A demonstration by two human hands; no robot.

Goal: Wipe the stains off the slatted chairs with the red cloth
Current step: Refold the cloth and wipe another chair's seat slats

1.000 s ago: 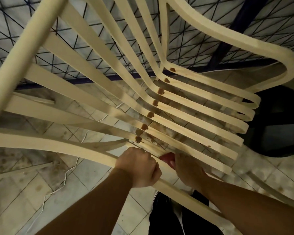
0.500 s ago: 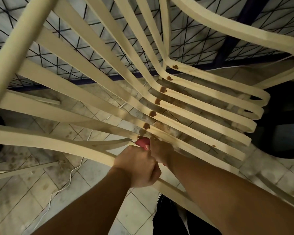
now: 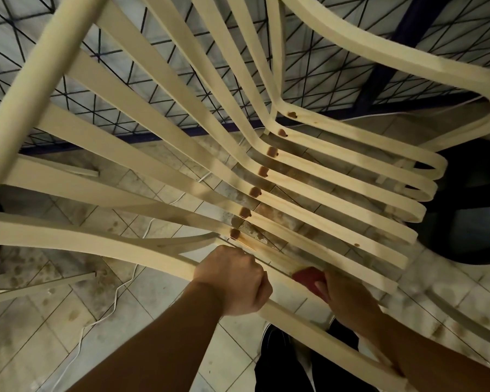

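The left hand [image 3: 232, 278] is curled tight round the near rail of the slatted chair [image 3: 31, 94]. The right hand [image 3: 348, 301] pinches the red cloth [image 3: 309, 277] and presses it on the nearest seat slat, a little way from the row of 7 brown stains [image 3: 255, 191] at the bend. The cloth is small and the gaps are wide, so I think it could slip through a gap and drop to the floor [image 3: 26, 321], and a hard rub could smear the thick-looking stains along the slats or tip the chair if the left hand lets go.
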